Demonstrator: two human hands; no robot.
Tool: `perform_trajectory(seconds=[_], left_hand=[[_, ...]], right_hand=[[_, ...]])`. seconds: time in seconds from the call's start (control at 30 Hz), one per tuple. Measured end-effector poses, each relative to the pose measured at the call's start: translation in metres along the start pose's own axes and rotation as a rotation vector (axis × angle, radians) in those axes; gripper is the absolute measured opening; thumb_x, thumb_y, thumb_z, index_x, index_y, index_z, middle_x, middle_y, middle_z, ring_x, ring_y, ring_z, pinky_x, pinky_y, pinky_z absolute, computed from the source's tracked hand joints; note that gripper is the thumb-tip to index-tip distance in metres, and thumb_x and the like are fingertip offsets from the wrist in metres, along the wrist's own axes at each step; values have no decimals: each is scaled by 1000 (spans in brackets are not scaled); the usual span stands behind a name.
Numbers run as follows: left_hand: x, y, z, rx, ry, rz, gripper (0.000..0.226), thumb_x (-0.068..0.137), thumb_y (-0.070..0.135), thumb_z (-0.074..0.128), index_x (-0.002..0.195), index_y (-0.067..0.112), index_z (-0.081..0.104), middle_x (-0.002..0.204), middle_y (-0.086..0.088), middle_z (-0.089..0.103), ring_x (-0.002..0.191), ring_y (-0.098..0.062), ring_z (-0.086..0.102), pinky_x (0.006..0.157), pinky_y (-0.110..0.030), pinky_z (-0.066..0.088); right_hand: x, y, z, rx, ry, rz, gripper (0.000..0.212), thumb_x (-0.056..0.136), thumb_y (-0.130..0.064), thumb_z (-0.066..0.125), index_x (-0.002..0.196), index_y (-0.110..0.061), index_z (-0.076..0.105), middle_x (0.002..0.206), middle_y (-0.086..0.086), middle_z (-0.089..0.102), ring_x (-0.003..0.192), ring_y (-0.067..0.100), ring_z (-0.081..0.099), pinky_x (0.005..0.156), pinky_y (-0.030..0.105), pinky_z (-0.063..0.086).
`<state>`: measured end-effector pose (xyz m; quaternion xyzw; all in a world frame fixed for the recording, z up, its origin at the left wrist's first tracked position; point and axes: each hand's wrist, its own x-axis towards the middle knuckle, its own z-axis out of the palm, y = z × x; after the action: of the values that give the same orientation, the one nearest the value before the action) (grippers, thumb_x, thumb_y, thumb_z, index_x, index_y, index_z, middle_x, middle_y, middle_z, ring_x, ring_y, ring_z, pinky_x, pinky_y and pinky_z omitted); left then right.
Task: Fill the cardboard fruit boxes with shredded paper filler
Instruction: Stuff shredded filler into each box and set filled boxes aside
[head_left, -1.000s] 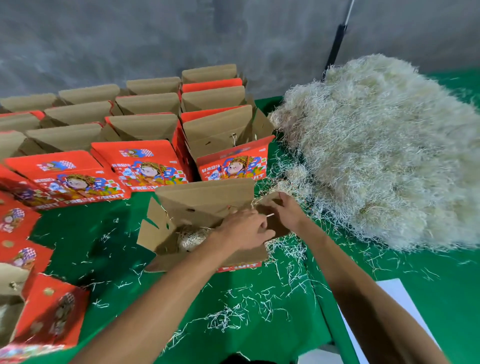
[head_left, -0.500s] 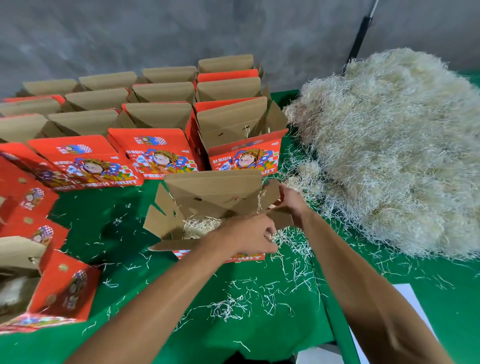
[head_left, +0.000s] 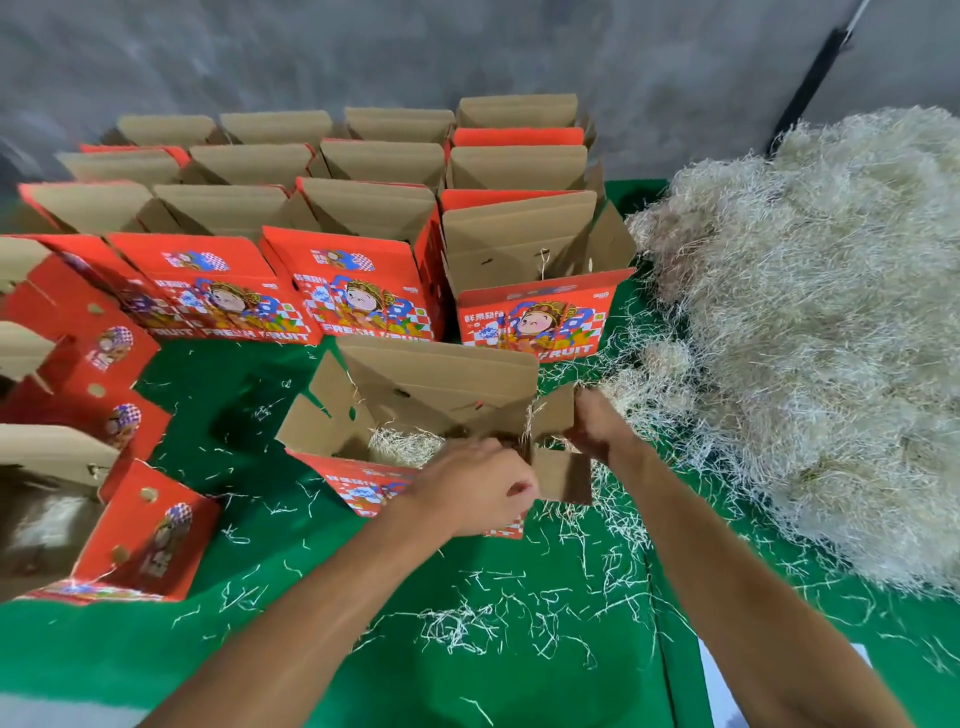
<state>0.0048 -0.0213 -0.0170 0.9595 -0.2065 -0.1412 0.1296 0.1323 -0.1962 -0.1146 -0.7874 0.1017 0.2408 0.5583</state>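
Note:
An open red fruit box (head_left: 436, 387) with brown flaps stands on the green table in front of me. A wad of shredded paper (head_left: 402, 447) lies on its floor. My left hand (head_left: 475, 491) curls over the box's front wall near the right end. Just beyond it, my right hand (head_left: 597, 423) grips the box's right side flap (head_left: 553, 415). A large heap of pale shredded paper (head_left: 810, 332) lies on the table to the right.
Several open boxes (head_left: 363, 218) stand in rows behind, the nearest one (head_left: 535, 312) just beyond my box. More red boxes (head_left: 140, 525) line the left edge. Loose paper strands (head_left: 498, 618) litter the green cloth. A white sheet (head_left: 727, 691) lies at the bottom right.
The box has tipped so that its red front and the filler inside show more. My hands have drawn slightly apart at its right end, the right one now on the side flap.

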Motion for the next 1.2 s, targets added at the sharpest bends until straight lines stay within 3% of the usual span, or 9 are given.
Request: perform_trajectory(seconds=[0.1,0.27,0.37,0.5,0.6,0.73,0.9,1.03,1.2], left_hand=[[-1,-2,3,-7,54,27,34,93,30,44,62,18,47,50,7,43,49,-3,40,76,-32,50],[2,-8,7,-49,81,16,36,93,34,49,59,25,52,53,33,51,48,13,46,78,-28,53],[7,-8,9,-100,-17,-39,31,91,53,51,87,30,71,72,29,66,60,11,58,85,-31,55],[20,-18,2,-421,-453,-303,82,59,101,39,98,33,61,102,12,65,91,-9,63,96,-37,46],[53,-37,7,-436,-438,-456,73,83,80,40,130,26,52,135,0,54,100,-19,63,93,-41,50],[98,-53,30,-303,-447,-550,56,98,30,48,148,13,31,155,-15,32,90,-21,65,72,-31,56],[124,-58,57,-263,-288,-552,6,90,8,46,90,10,52,94,-8,58,76,-19,55,62,-32,46],[115,-68,72,-243,-266,-527,21,87,-5,48,72,9,53,73,-5,58,61,-15,57,45,-25,42],[92,-84,101,45,-601,-577,11,89,1,59,99,3,63,89,-10,61,85,-22,59,81,-30,52]], right_hand=[[9,39,-14,-70,225,2,18,101,-14,53,104,-5,68,92,12,70,69,20,62,54,22,51],[16,98,-44,667,387,610,26,107,-18,43,126,-4,52,96,17,59,58,10,48,43,22,43],[14,94,-38,824,252,532,32,107,-9,34,134,0,47,102,17,59,71,15,58,45,24,55],[15,55,-29,1198,29,236,42,105,-21,31,143,-11,46,122,14,63,99,27,64,80,46,57],[22,20,-24,1529,-49,191,53,107,-39,21,126,-9,60,97,8,69,83,23,67,83,43,57],[13,-4,-17,722,-48,73,56,105,-53,30,111,-14,69,61,2,49,48,16,42,41,25,38],[9,7,-13,-475,-120,-183,42,94,-54,56,94,-14,71,89,4,74,79,18,71,80,36,59],[18,11,-15,-108,-110,-23,19,89,-17,70,103,-3,72,98,10,75,93,28,71,87,37,58],[28,20,-38,-128,308,33,25,95,-36,63,84,-13,65,76,5,64,64,15,58,65,34,59]])
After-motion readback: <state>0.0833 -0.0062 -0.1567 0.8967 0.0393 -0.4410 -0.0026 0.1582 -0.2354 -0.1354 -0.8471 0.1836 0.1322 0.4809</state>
